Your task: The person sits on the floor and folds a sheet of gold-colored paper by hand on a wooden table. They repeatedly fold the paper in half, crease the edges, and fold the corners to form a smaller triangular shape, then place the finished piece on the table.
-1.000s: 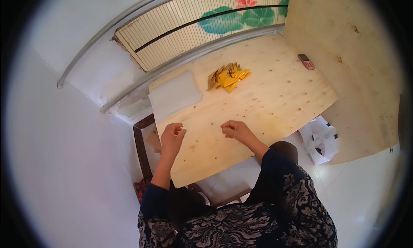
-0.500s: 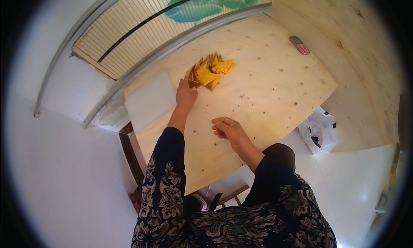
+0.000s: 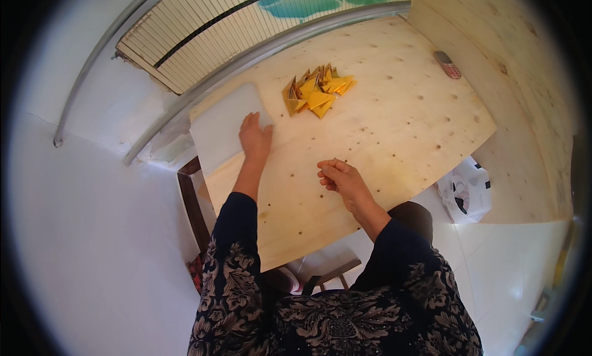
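Several folded gold paper pieces (image 3: pixel 320 100) stand in a cluster on the far part of the pale wooden board (image 3: pixel 394 128). My left hand (image 3: pixel 255 137) is over the near right edge of a flat whitish sheet or pad (image 3: pixel 219 128), to the left of the cluster; its fingers are apart and it holds nothing. I cannot tell whether it touches the sheet. Nearer to me, over bare wood, my right hand (image 3: pixel 340 180) has its fingers curled with the thumb against them, and nothing shows in it.
A small red and grey mobile phone (image 3: pixel 448 65) lies near the board's far right corner. Beyond the far edge run a grey pipe (image 3: pixel 271 50) and a ribbed panel (image 3: pixel 197 41). To the right, below the board, stands a white plastic bag (image 3: pixel 467 189).
My left hand has let go of the gold paper cluster and moved left and nearer, over the whitish sheet. My right hand keeps its curled shape. The whole view has shifted slightly.
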Tool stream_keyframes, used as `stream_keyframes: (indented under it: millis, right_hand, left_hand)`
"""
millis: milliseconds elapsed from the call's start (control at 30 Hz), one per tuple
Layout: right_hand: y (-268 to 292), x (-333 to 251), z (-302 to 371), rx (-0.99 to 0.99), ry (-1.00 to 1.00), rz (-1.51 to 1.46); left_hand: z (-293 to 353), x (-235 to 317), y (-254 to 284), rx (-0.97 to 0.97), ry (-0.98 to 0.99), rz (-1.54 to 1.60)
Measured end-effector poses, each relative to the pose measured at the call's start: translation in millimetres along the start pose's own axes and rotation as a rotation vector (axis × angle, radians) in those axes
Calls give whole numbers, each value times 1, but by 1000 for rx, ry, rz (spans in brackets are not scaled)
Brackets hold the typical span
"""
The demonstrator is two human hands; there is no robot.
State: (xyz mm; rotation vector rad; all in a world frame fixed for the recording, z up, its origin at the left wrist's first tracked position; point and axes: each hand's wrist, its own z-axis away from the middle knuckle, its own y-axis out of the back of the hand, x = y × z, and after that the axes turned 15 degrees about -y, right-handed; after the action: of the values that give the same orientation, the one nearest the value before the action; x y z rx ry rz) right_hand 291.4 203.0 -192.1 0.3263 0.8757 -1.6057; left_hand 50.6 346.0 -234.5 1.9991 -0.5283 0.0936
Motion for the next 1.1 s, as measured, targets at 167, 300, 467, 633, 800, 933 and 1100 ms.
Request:
stream_keyframes:
  millis: [167,300,467,633,800,933,1100]
  right_hand:
    - [-1,2,0,-8,7,20]
    - [0,4,-2,-24,-3,26]
    - [-1,5,-4,-29,-11,21]
    - [0,5,-4,-18,-9,17]
    - [0,6,-5,-34,5,23]
    - [0,6,-5,-36,6,23]
    - [-1,4,-2,-33,1,25]
  left_hand:
    - [23,-38,25,-120,135,54]
    - [26,-28,19,-39,-25,4]
    - [10,0,14,-231,106,-162]
    - [-5,20,9,-302,299,-203]
    - [-12,19,5,-320,355,-164]
    - [-17,10,10,-279,303,-186]
    - [-23,-21,22,-309,341,-59]
